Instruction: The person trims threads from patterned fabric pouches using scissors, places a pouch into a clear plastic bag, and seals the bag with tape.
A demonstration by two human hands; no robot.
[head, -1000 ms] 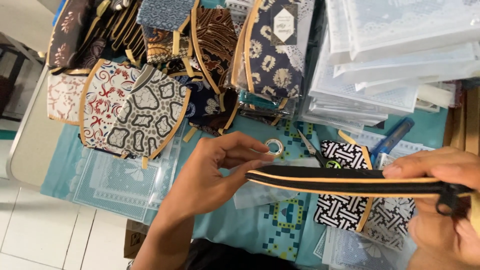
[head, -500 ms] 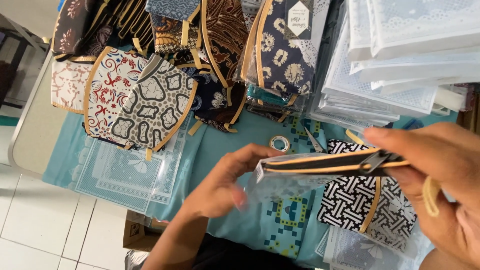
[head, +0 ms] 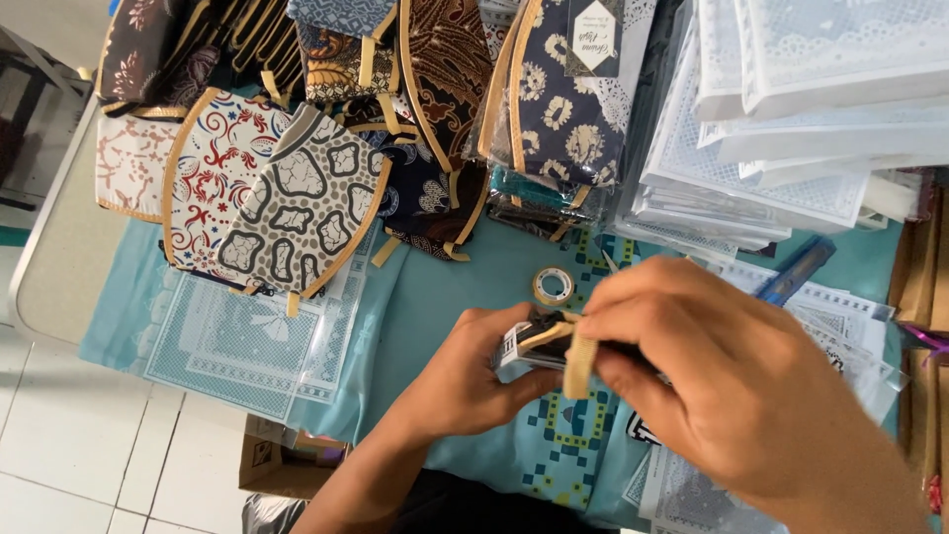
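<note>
Black-and-white patterned fabric mask with tan trim [head: 539,341] sits folded between both hands above the teal printed tablecloth [head: 445,287]. The left hand [head: 474,371] has its fingers closed around the folded bundle; the right hand [head: 732,386] pinches the tan strap at its end. A small roll of clear tape [head: 553,286] lies just beyond.

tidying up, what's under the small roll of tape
The small roll of clear tape lies on the teal patterned tablecloth. Through its open core only cloth shows; anything beneath the ring itself is hidden.
</note>
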